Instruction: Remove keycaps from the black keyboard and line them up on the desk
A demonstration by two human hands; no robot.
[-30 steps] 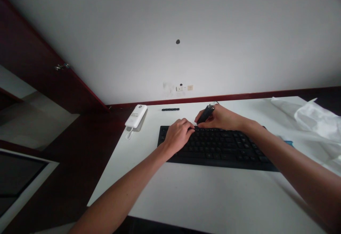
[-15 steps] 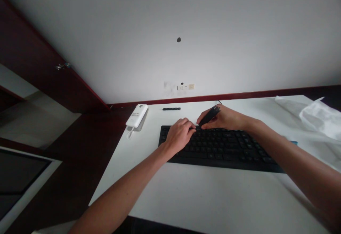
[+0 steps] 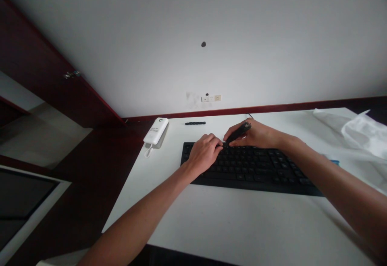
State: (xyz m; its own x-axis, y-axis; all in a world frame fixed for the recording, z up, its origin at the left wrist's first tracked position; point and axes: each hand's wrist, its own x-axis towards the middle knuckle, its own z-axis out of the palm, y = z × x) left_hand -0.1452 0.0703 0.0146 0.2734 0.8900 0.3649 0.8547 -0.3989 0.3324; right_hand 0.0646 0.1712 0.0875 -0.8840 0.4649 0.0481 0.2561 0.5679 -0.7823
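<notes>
From the head camera we see our two bare arms reaching forward over a white surface [image 3: 242,221] to a black keyboard [image 3: 256,171] that lies across its middle, parallel to the far edge.

Our left hand [image 3: 204,153] rests on the keyboard's far left part, knuckles up, its fingers [image 3: 218,147] curled down onto the top row of keys. Whether they pinch a key or merely press there we cannot tell, since the hand's back hides the tips.

Our right hand [image 3: 256,133] is just beside it, at the keyboard's far edge, closed around a small dark tool [image 3: 238,132]. The tool slants, its lower end touching the top key row right by the left fingertips, its upper end pointing up and to the right above the thumb. The two hands nearly meet at that spot.

Near the surface's far left corner lies a white power bank [image 3: 155,130] with a short white cord dangling at its near end. A short row of small black pieces [image 3: 195,123] sits along the far edge, between the power bank and our right hand. Toward the right edge lies crumpled white plastic sheeting [image 3: 363,133], and a bit of blue [image 3: 334,162] peeks out past our right forearm.
</notes>
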